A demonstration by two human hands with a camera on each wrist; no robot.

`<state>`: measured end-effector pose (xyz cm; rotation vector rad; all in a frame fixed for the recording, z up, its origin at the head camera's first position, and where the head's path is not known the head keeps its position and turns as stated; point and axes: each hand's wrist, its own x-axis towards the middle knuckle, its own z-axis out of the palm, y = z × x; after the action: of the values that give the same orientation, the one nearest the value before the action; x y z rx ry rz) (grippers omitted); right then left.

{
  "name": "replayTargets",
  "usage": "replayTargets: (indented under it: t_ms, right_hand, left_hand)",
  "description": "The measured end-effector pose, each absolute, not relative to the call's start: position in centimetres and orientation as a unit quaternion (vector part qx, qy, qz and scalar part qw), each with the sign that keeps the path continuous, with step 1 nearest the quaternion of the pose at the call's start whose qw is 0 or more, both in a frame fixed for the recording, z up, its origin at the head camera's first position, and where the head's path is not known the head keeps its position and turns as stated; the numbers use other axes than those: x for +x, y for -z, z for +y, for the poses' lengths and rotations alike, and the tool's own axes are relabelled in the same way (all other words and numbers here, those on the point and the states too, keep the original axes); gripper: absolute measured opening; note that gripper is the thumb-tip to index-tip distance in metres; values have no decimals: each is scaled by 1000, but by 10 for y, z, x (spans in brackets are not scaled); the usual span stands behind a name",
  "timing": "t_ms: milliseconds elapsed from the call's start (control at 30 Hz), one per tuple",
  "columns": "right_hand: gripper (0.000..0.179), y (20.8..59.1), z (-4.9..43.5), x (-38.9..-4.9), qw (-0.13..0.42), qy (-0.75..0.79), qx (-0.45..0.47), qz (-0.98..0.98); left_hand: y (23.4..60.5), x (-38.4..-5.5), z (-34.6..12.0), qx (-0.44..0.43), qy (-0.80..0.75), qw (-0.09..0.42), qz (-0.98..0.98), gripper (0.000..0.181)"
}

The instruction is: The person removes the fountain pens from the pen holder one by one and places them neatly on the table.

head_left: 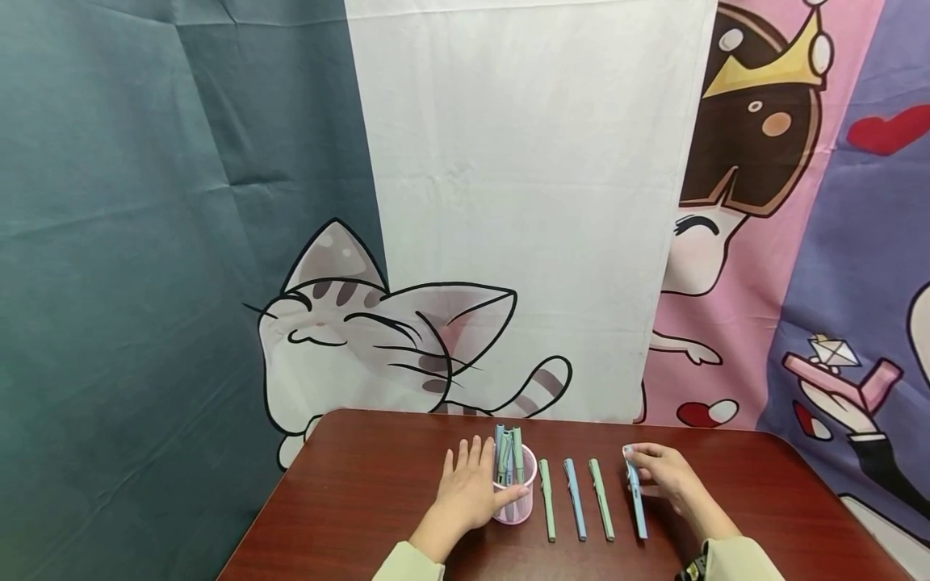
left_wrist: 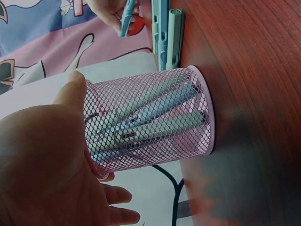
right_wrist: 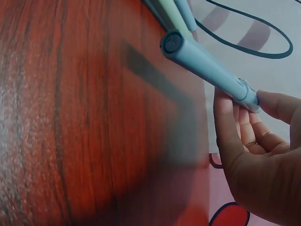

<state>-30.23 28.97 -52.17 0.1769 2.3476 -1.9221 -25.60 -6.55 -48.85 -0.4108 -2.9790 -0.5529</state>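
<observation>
My right hand (head_left: 664, 472) pinches a light blue pen (head_left: 636, 500) near its clip end between thumb and fingers. In the right wrist view that pen (right_wrist: 207, 63) slants over the table with its other end toward the camera. My left hand (head_left: 465, 491) touches a pink mesh pen holder (left_wrist: 150, 120), its fingers spread straight and the thumb across the front by the rim. Several green and blue pens (head_left: 508, 452) stand inside the holder. Between the hands lie a green pen (head_left: 547, 500), a blue pen (head_left: 576, 500) and another green pen (head_left: 601, 500), side by side.
The dark red-brown wooden table (head_left: 349, 500) has its far edge against a hanging cloth backdrop (head_left: 538, 202) with cartoon prints. A watch (head_left: 695, 566) shows at the right wrist.
</observation>
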Motion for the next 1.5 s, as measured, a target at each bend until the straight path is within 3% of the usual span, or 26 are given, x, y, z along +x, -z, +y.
replayTargets:
  t_ms: [1500]
  right_hand:
    - [32,539,281,-317,57,544,74,834]
  left_hand:
    - [491,-257,-65,-134,172,47,-975,106]
